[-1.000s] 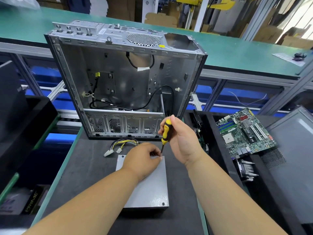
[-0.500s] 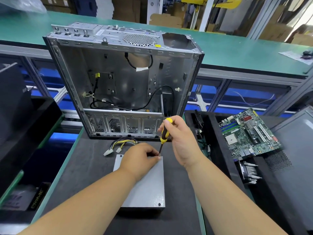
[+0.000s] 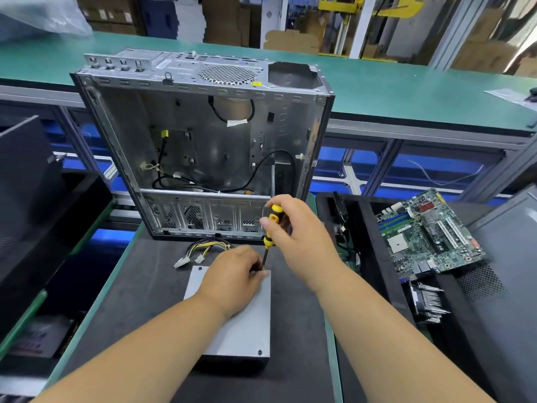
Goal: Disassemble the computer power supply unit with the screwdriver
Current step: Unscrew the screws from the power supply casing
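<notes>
The grey power supply unit (image 3: 247,330) lies flat on the dark mat, its yellow-and-black cable bundle (image 3: 203,248) trailing off its far end. My right hand (image 3: 296,231) grips the yellow-and-black screwdriver (image 3: 271,228), held nearly upright with its tip at the unit's far right corner. My left hand (image 3: 235,277) rests on the unit's top, fingers curled beside the screwdriver shaft at that corner. A screw head (image 3: 259,352) shows at the near right corner.
An empty metal computer case (image 3: 203,141) stands open just behind the unit. At the right, a motherboard (image 3: 430,231) and a heatsink (image 3: 427,301) lie in a black tray. Black bins stand at the left. A green bench runs behind.
My right hand has turned slightly on the screwdriver handle while the tip stays at the same corner. The left hand keeps its place on the unit.
</notes>
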{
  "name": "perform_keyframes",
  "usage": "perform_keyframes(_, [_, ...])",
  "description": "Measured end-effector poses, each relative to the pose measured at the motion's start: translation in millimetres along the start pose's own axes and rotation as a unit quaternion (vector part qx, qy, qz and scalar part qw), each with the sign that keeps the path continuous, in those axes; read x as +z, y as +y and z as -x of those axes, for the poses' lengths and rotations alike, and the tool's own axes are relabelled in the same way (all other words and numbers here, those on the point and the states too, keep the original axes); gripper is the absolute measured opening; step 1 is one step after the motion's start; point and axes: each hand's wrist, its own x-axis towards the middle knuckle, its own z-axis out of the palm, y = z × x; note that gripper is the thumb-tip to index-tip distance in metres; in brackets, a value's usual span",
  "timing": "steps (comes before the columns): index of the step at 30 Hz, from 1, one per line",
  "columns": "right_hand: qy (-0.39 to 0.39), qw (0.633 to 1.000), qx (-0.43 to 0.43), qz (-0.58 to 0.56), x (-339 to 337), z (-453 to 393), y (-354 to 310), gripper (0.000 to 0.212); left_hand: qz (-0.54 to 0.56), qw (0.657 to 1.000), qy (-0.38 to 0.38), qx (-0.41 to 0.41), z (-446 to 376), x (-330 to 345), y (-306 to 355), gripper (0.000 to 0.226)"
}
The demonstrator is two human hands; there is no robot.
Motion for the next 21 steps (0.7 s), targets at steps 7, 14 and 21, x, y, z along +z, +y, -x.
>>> perform_keyframes(7, [0.127,0.985,0.062,-0.103,-21.1,5.9,17.5,0.017,0.092,0.990,0.040,-0.097,-2.6,3.1,0.3,0.020])
perform_keyframes(14, [0.261,0.935,0.170,-0.167,-50.7,28.7,59.0,0.013,0.047,0.984,-0.131,-0.109,-39.0,15.1,35.3,0.019])
perform_keyframes(21, [0.241,0.926,0.242,-0.162,-64.9,54.3,93.1,0.012,-0.304,0.905,-0.284,-0.091,-72.1,55.9,74.7,0.030])
